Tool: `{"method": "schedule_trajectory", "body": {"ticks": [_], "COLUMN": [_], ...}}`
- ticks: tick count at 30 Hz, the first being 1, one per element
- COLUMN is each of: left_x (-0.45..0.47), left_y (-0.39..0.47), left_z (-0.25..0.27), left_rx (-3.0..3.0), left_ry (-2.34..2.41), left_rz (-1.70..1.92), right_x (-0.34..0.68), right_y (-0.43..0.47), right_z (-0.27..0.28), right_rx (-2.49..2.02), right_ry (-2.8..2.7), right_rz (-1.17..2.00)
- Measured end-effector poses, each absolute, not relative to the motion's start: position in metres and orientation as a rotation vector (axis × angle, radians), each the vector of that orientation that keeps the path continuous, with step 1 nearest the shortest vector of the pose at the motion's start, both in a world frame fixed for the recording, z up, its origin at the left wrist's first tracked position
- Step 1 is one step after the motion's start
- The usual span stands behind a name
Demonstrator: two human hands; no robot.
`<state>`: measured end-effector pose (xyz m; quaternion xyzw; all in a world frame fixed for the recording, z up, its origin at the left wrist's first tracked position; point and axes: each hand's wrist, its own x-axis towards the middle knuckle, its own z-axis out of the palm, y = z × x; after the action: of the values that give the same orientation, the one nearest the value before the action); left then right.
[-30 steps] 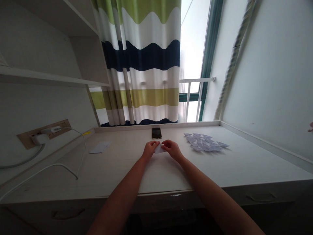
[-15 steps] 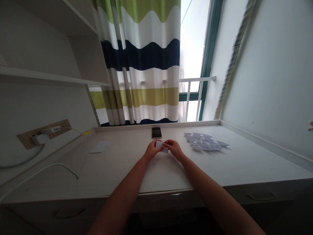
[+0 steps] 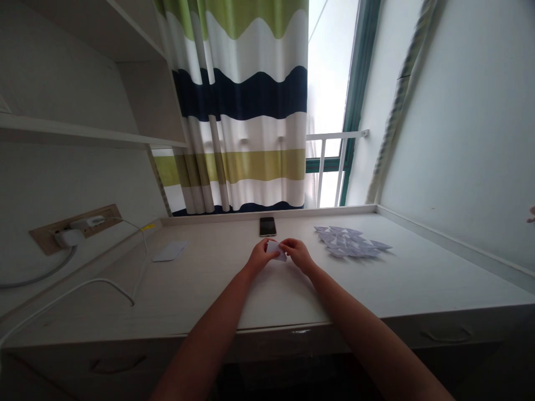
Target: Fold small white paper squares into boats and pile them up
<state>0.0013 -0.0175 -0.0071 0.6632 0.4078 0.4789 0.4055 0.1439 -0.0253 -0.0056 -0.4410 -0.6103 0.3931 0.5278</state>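
A small piece of white paper (image 3: 273,247) is held between my two hands, just above the desk. My left hand (image 3: 261,254) grips its left side, with the thumb over the front. The fingers of my right hand (image 3: 295,250) pinch its upper right edge. Whether the paper has folds in it is too small to tell. To the right lie several folded paper pieces (image 3: 349,243) with pointed ends, in overlapping rows. A few flat white sheets (image 3: 170,250) rest on the left of the desk.
A dark phone (image 3: 268,226) lies beyond my hands on the white desk (image 3: 209,289). On the left, a white cable (image 3: 96,281) runs over the desk from the wall socket (image 3: 75,228). Shelves overhang the left side, and a striped curtain (image 3: 242,94) hangs behind.
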Motion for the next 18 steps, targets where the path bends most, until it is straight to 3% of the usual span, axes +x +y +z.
{"method": "schedule_trajectory", "body": {"ticks": [18], "left_x": [0.0039], "left_y": [-0.0191], "left_z": [-0.0051], "left_rx": [1.652], "left_ry": [0.997], "left_rz": [1.158], "right_x": [0.1444], "right_y": [-0.0161], "right_z": [-0.0136], "right_rx": [-1.086], "right_ry": [-1.488], "right_rz": [0.845]}}
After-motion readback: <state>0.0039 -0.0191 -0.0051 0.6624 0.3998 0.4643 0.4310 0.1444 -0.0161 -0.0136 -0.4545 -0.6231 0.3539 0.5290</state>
